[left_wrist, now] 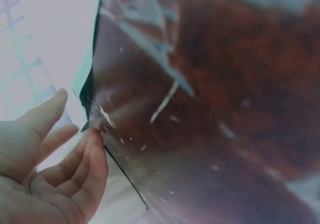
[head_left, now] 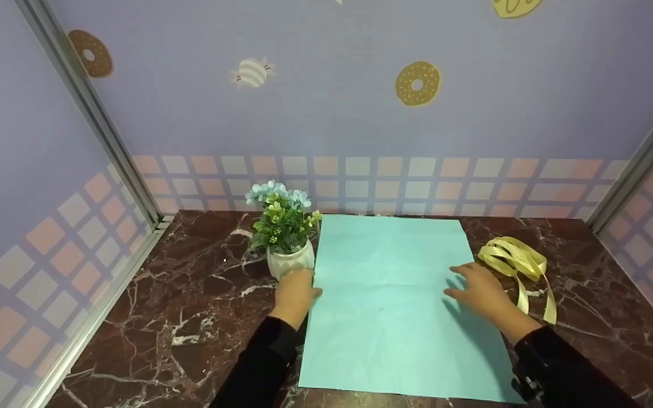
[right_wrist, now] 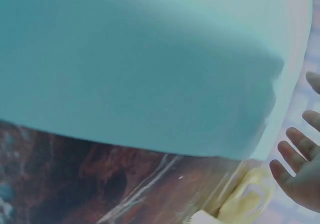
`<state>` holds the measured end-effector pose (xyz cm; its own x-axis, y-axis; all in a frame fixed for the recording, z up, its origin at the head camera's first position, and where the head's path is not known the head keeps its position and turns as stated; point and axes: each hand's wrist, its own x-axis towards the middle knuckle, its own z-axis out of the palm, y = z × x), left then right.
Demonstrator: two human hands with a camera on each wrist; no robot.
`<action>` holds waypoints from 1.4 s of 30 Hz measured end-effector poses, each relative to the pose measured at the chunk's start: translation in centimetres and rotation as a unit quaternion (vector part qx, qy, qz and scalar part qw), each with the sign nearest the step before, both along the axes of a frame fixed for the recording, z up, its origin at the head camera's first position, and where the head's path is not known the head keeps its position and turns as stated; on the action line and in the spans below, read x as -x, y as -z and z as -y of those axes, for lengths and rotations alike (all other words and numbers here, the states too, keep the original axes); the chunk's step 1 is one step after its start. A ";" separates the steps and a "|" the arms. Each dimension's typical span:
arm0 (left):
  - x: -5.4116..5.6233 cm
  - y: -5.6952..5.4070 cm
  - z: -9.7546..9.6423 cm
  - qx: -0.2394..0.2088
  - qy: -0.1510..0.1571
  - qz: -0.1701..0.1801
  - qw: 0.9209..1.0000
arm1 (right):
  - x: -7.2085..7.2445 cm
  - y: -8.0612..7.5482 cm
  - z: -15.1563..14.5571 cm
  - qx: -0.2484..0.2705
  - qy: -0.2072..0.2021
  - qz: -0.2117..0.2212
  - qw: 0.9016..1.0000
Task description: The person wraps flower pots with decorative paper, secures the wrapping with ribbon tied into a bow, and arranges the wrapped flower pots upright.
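Note:
A light-blue sheet of paper (head_left: 389,317) lies flat on the table with a faint crease across it. My left hand (head_left: 295,294) is at the sheet's left edge, just in front of a white flower pot (head_left: 289,262), and overlaps the pot's base in the head view. Its fingers (left_wrist: 95,159) bend loosely in the left wrist view, thumb apart, with nothing held between them. Over the sheet's right edge hovers my right hand (head_left: 480,290), fingers spread, casting a shadow on the paper. The right wrist view shows these spread fingers (right_wrist: 295,144) holding nothing.
Blue and yellow-green artificial flowers (head_left: 283,218) fill the pot. A loose coil of yellow ribbon (head_left: 513,258) lies right of the sheet, its tails trailing forward. The dark red marbled table (head_left: 190,317) meets patterned lilac walls (head_left: 332,124) at the back and sides.

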<state>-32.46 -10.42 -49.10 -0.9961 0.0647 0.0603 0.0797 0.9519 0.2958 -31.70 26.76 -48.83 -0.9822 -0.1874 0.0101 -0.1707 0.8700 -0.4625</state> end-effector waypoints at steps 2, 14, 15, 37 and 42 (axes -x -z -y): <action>-0.2 0.1 0.4 -0.035 -0.017 -0.028 0.999 | -0.2 0.0 0.6 -0.026 -0.020 0.005 0.999; 1.2 -0.9 3.0 -0.258 -0.210 -0.160 0.929 | 0.7 0.2 2.9 -0.095 -0.075 0.090 0.989; 1.4 -1.0 3.2 -0.270 -0.210 -0.159 0.926 | 0.8 0.1 3.0 -0.094 -0.073 0.099 0.988; 2.8 0.9 4.0 -0.374 -0.198 -0.031 0.905 | 0.4 -1.7 6.6 -0.149 -0.073 0.193 0.967; 3.6 1.0 3.2 -0.356 -0.206 -0.062 0.909 | 0.8 -2.0 6.5 -0.167 -0.067 0.178 0.967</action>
<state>-36.10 -13.60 -50.05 -0.9092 -0.4127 0.0549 -0.1654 0.4792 0.8620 -32.54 20.29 -46.84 -0.8790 -0.2484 -0.4069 -0.1747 0.9620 -0.2098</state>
